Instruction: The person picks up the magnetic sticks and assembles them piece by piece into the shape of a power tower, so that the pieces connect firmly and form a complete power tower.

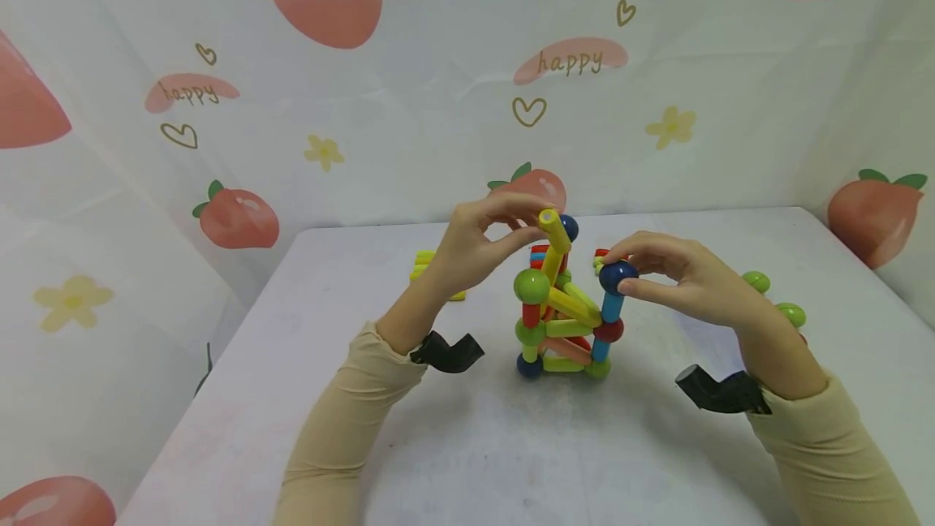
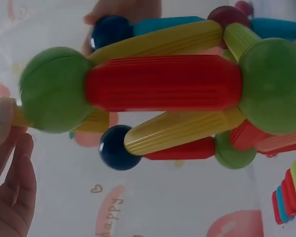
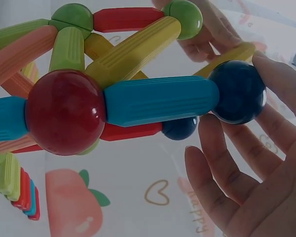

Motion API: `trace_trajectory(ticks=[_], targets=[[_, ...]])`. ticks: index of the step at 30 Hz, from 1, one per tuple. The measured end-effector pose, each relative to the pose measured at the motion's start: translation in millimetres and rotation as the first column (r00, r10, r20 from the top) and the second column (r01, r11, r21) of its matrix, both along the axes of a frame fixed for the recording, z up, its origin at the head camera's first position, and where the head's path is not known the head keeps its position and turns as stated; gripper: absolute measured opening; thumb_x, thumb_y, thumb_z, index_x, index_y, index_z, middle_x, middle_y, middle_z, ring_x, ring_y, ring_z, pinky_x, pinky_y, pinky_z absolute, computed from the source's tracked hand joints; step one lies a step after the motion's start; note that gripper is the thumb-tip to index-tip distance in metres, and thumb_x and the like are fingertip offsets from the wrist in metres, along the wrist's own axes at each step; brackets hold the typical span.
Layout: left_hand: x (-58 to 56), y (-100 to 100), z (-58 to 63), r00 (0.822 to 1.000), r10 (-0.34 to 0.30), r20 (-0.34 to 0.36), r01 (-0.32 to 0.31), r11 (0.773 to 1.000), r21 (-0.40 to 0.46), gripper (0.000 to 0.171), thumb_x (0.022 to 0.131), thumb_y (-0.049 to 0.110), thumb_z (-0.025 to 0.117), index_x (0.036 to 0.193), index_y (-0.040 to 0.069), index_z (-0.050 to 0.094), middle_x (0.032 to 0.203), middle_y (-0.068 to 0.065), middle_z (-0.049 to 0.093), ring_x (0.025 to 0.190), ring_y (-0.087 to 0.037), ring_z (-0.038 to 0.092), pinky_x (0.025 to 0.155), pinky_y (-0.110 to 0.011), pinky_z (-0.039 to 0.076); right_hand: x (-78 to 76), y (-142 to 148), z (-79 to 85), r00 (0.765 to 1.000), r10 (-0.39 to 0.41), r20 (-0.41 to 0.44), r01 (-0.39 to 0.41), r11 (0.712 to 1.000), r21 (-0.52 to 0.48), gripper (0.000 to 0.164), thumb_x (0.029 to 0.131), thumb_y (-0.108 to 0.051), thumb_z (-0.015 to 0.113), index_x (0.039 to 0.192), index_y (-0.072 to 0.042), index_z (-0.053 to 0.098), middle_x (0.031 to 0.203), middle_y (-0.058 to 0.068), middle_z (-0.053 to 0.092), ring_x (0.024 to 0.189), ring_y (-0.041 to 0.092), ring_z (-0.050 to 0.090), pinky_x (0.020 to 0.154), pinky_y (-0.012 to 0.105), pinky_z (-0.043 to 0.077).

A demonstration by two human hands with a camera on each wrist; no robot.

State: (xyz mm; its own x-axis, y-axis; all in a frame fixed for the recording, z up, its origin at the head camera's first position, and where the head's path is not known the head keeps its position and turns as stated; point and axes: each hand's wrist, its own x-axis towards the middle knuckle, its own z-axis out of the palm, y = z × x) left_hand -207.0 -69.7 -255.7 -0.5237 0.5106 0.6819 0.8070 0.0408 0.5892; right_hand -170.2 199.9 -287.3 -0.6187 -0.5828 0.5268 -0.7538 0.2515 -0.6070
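Observation:
A construction of magnetic rods and balls stands upright on the table. My left hand (image 1: pixel 478 242) is at its upper left, thumb and fingers pinching the end of a yellow rod (image 1: pixel 555 232); in the left wrist view that rod shows partly behind a green ball (image 2: pixel 56 90). On the right, my right hand (image 1: pixel 675 278) grips a dark blue ball (image 1: pixel 618 278) between thumb and fingers. That ball caps a blue rod (image 3: pixel 160 100) rising from a dark red ball (image 3: pixel 65 112). Another dark blue ball (image 2: pixel 120 147) tops the rear column.
Behind the construction lie stacked red and blue rods (image 1: pixel 539 256). Several yellow rods (image 1: pixel 424 258) lie to the left, partly hidden by the left arm. Loose green balls (image 1: pixel 756 281) rest to the right, past the right forearm. A printed cloth (image 1: pixel 409 104) hangs behind the table.

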Motion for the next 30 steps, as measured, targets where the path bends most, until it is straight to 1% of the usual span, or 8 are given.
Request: trace_trajectory(ticks=[4,8,13,15,17,23,26,30], targets=[[-6.5,9.9,-1.5,1.000,-0.028,0.001,0.028,0.997,-0.069,0.028,0.079,-0.003,0.069,0.107,-0.007,0.064,0.097,-0.019,0.068,0.081,-0.018,0.061,0.070,-0.024,0.051,-0.2,-0.3,0.2,1.000,0.014,-0.003,-0.014,1.000,-0.012,0.039,0.074,0.015,0.065,0.109,-0.002,0.060,0.109,-0.016,0.060,0.086,0.002,0.060,0.084,0.009,0.047],[-14.2,17.3,-5.3,0.998,-0.068,0.015,0.070,0.987,-0.148,0.029,0.080,-0.001,0.069,0.108,-0.006,0.065,0.099,-0.017,0.069,0.074,-0.015,0.059,0.067,-0.021,0.049,-0.3,-0.4,0.8,1.000,0.026,-0.009,-0.026,1.000,-0.017,0.039,0.075,0.015,0.065,0.110,-0.002,0.060,0.109,-0.016,0.061,0.086,0.003,0.060,0.085,0.009,0.047],[-22.9,21.8,-12.7,0.986,-0.158,0.058,0.167,0.964,-0.205,0.029,0.081,-0.003,0.067,0.109,-0.008,0.065,0.096,-0.018,0.070,0.060,-0.010,0.051,0.059,-0.020,0.047,-0.7,-0.1,0.9,1.000,0.029,-0.009,-0.029,1.000,-0.002,0.037,0.076,0.014,0.064,0.110,-0.001,0.060,0.109,-0.018,0.060,0.088,0.002,0.060,0.085,0.009,0.047],[-25.0,21.9,-14.8,0.980,-0.186,0.077,0.198,0.954,-0.224,0.029,0.081,-0.003,0.066,0.109,-0.009,0.064,0.095,-0.018,0.070,0.058,-0.009,0.048,0.057,-0.020,0.045,-0.6,-0.1,0.7,1.000,0.027,-0.008,-0.027,1.000,-0.001,0.036,0.076,0.014,0.064,0.110,-0.001,0.059,0.109,-0.017,0.059,0.088,0.001,0.060,0.085,0.009,0.047],[-27.2,22.0,-16.7,0.975,-0.203,0.089,0.219,0.945,-0.242,0.029,0.081,-0.004,0.065,0.110,-0.009,0.064,0.096,-0.019,0.070,0.063,-0.009,0.050,0.059,-0.020,0.046,-0.5,-0.1,0.5,1.000,0.029,-0.010,-0.029,1.000,0.001,0.036,0.077,0.013,0.064,0.109,-0.001,0.059,0.109,-0.018,0.059,0.089,0.001,0.060,0.085,0.009,0.047],[-31.7,23.1,-23.2,0.963,-0.239,0.124,0.265,0.922,-0.281,0.029,0.082,-0.002,0.064,0.110,-0.008,0.065,0.102,-0.019,0.069,0.083,-0.010,0.059,0.073,-0.022,0.053,-1.1,0.5,-0.6,1.000,0.007,0.000,-0.007,1.000,0.007,0.037,0.076,0.014,0.065,0.109,-0.002,0.060,0.107,-0.017,0.059,0.088,0.001,0.060,0.085,0.009,0.047],[-31.1,23.8,-24.9,0.961,-0.242,0.135,0.272,0.915,-0.297,0.028,0.082,-0.002,0.064,0.110,-0.007,0.065,0.101,-0.018,0.069,0.085,-0.011,0.060,0.074,-0.023,0.054,-1.5,1.1,-1.3,1.000,-0.005,0.003,0.005,1.000,0.014,0.038,0.076,0.014,0.065,0.110,-0.002,0.060,0.107,-0.017,0.059,0.088,0.001,0.060,0.085,0.008,0.047],[-28.3,24.3,-25.4,0.957,-0.236,0.171,0.279,0.909,-0.309,0.027,0.083,-0.002,0.063,0.110,-0.006,0.066,0.100,-0.017,0.070,0.087,-0.011,0.063,0.077,-0.023,0.055,-1.5,1.5,-1.7,1.000,0.016,-0.010,-0.016,1.000,0.014,0.036,0.077,0.012,0.065,0.110,-0.002,0.060,0.108,-0.018,0.059,0.087,0.001,0.059,0.085,0.009,0.047]])
